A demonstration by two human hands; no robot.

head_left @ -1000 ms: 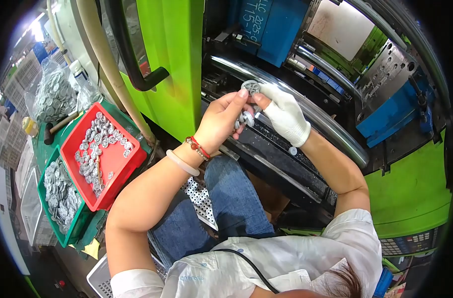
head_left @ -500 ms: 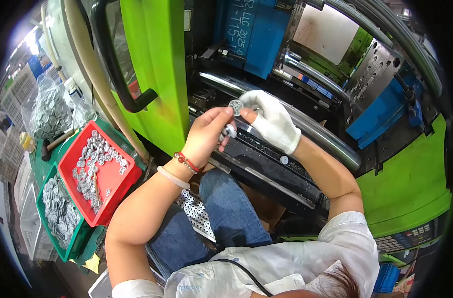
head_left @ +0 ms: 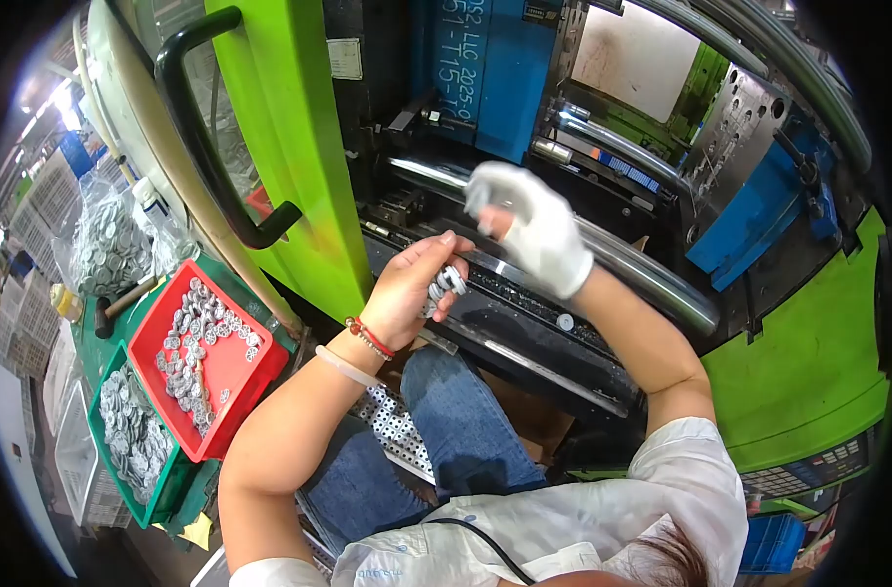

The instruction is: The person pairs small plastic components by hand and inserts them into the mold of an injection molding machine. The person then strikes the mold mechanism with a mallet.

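Observation:
Several small grey round parts (head_left: 444, 286) are held in the curled fingers of my left hand (head_left: 413, 284), above the machine's black ledge. My right hand (head_left: 538, 227), in a white glove, is raised to the right, apart from the left. Its fingers are curled and blurred by motion, with something greyish among them that I cannot make out. One loose round part (head_left: 564, 321) lies on the black ledge (head_left: 524, 342) below the glove.
At left, a red tray (head_left: 240, 377) of small grey parts overlaps a green tray (head_left: 162, 494) of flat pieces. A hammer (head_left: 123, 303) and a filled plastic bag (head_left: 108, 240) are behind. The green door (head_left: 289, 147) and steel bar (head_left: 651, 274) flank my hands.
The gloved right hand has pulled away from the left. The round part held between both hands no longer shows there. The view has shifted slightly.

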